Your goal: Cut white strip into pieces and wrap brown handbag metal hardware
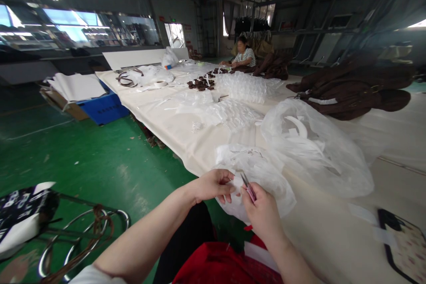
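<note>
1. At the near edge of the pale table (pixel 333 239), the pink-handled snips (pixel 250 190) are in the right hand (pixel 262 211), just above a clear plastic bag (pixel 278 177).
2. The right fingers are clamped around the handle; the left hand (pixel 214 186) curls beside the blades, thumb and forefinger close together (whether they pinch something thin, I cannot tell).
3. The step in hand looks like fine, close work with the blade tips near the left fingertips.
4. From this pose, I judge, any cut calls for a steady left hand, with its fingertips clear of the blades.
5. The snips point away from the person and somewhat to the left, tips higher than the handle in the view; their long axis slants from the right palm towards the bag's printed part.
</note>
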`<state>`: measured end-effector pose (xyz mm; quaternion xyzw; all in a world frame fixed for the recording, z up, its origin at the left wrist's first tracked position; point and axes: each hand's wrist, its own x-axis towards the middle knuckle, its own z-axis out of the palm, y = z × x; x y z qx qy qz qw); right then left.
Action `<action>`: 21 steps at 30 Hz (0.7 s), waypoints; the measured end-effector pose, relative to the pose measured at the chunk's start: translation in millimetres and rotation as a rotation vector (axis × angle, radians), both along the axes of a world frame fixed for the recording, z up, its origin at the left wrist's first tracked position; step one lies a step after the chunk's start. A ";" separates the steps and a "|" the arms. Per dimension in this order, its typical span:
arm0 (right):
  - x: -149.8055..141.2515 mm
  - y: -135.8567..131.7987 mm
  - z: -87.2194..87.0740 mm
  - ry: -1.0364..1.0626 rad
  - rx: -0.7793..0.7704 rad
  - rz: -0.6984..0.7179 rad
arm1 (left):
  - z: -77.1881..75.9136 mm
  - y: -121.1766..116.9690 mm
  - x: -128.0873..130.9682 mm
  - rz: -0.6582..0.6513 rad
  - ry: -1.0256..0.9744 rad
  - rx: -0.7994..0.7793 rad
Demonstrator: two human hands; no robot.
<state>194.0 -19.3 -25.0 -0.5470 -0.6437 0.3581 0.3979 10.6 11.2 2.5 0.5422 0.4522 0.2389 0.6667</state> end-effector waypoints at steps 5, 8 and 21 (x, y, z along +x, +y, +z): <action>11.3 -5.9 9.0 -0.024 -0.031 -0.028 | -5.9 6.6 -2.6 0.042 0.164 0.138; 17.8 -21.4 13.9 -0.073 -0.094 0.138 | -6.8 10.3 -1.0 0.087 0.336 0.295; 43.5 -68.2 -7.1 -0.070 -0.223 0.125 | -18.2 49.0 -2.8 0.288 0.973 0.835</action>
